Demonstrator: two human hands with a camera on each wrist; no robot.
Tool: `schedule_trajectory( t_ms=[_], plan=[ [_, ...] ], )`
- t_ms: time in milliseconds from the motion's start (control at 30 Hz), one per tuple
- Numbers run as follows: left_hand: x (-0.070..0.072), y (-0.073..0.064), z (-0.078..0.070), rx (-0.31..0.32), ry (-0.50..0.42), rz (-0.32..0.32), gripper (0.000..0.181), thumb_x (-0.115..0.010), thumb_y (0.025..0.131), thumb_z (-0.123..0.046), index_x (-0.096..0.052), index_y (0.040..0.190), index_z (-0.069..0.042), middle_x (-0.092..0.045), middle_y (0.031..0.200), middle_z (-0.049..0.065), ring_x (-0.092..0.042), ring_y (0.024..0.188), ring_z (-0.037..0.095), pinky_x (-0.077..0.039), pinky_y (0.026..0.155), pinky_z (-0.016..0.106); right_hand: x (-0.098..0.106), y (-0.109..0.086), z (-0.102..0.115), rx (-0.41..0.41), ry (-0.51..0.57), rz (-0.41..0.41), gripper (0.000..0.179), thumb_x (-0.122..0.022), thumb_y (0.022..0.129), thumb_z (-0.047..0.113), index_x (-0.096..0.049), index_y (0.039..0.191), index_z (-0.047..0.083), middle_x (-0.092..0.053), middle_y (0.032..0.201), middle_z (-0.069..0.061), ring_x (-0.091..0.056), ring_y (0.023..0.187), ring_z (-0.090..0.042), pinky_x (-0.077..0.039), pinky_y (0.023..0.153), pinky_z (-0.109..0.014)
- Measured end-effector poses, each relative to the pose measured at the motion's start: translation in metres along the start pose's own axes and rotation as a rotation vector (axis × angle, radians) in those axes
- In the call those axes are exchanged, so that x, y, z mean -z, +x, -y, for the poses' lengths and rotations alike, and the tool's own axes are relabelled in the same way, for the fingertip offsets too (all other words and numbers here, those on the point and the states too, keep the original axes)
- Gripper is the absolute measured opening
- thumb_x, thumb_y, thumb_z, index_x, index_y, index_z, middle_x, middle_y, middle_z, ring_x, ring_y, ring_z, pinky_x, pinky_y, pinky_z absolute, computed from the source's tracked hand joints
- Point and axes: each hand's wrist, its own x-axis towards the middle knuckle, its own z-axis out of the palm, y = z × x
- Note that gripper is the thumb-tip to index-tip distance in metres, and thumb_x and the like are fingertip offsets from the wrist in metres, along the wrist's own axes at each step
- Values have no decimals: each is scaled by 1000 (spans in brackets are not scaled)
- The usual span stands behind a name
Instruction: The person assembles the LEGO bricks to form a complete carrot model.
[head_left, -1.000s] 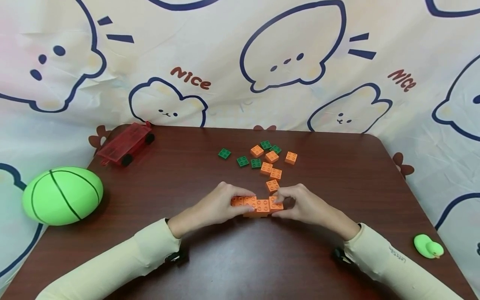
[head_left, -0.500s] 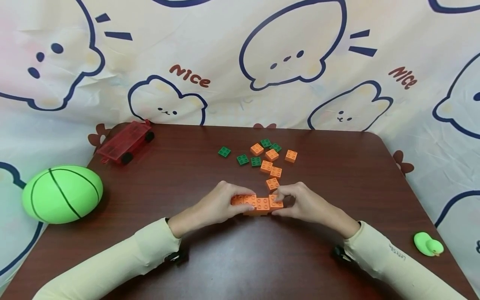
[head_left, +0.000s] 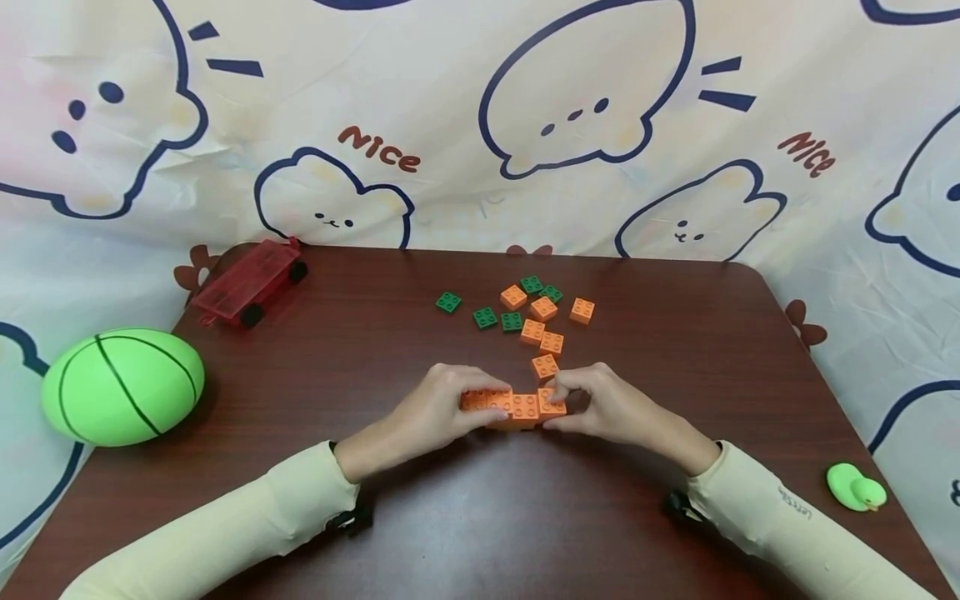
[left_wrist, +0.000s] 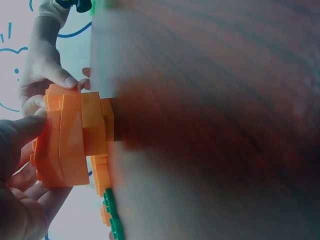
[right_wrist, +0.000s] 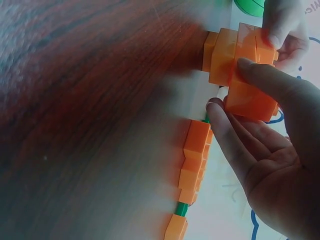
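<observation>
The head view looks forward and down on the orange brick assembly (head_left: 525,407) from above, farthest off. The wrist views face it closely from low, opposite sides; all share it.

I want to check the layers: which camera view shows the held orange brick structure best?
The left wrist view: the orange brick structure shows its stepped layers from the side, mostly uncovered. The right wrist view shows layers too, but the right grip covers more. The head view shows mainly its studs from above.
</observation>
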Motion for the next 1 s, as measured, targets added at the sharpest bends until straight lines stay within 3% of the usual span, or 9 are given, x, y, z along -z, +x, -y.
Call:
schedule_trajectory(
  t_ms=[133, 367, 600, 800, 933, 1000],
  plan=[
    [2, 4, 1, 3, -15, 10, 28, -83, 89, -24, -79, 114, -13, -78, 102, -2, -65, 84, 5, -54, 73, 19, 1, 1, 0, -5, 3, -5, 26, -90, 80, 15, -64, 82, 19, -72, 82, 8, -57, 67, -19, -54, 61, -35],
    [5, 2, 0, 32, -15, 35, 26, -83, 88, -23, -79, 112, -13, -77, 102, -3, -65, 86, 5, -54, 76, 19, -3, 2, -1, -2, -1, -5, 25, -90, 80, 17, -65, 84, 20, -73, 85, 8, -59, 67, -19, -55, 62, -34],
    [7, 7, -1, -1, 10, 66, 27, -81, 90, -24, -78, 114, -12, -77, 105, -1, -66, 87, 6, -55, 75, 19, 1, 1, -1, 2, 1, -13, 27, -91, 79, 16, -64, 82, 19, -73, 84, 8, -60, 68, -19, -56, 62, -36],
    [5, 3, 3, 77, -10, 89, 28, -80, 91, -31, -77, 116, -19, -78, 114, -4, -66, 90, 4, -55, 80, 22, -1, 1, -2, 1, 4, -2, 27, -90, 80, 16, -63, 83, 19, -75, 87, 6, -61, 71, -16, -56, 63, -37],
    [2, 1, 9, 65, -69, 80, 27, -80, 91, -31, -77, 115, -20, -78, 116, -2, -66, 84, 1, -56, 77, 20, 3, 1, -2, -24, 17, 59, 23, -87, 84, 26, -65, 86, 21, -75, 92, 7, -64, 75, -13, -58, 65, -35],
    [0, 2, 10, 57, -93, 77, 27, -80, 91, -30, -77, 116, -20, -78, 117, -1, -64, 73, -1, -56, 73, 20, 12, 1, -4, -32, 46, 105, 17, -83, 88, 31, -69, 91, 22, -76, 100, 6, -67, 85, -9, -60, 70, -33]
  ],
)
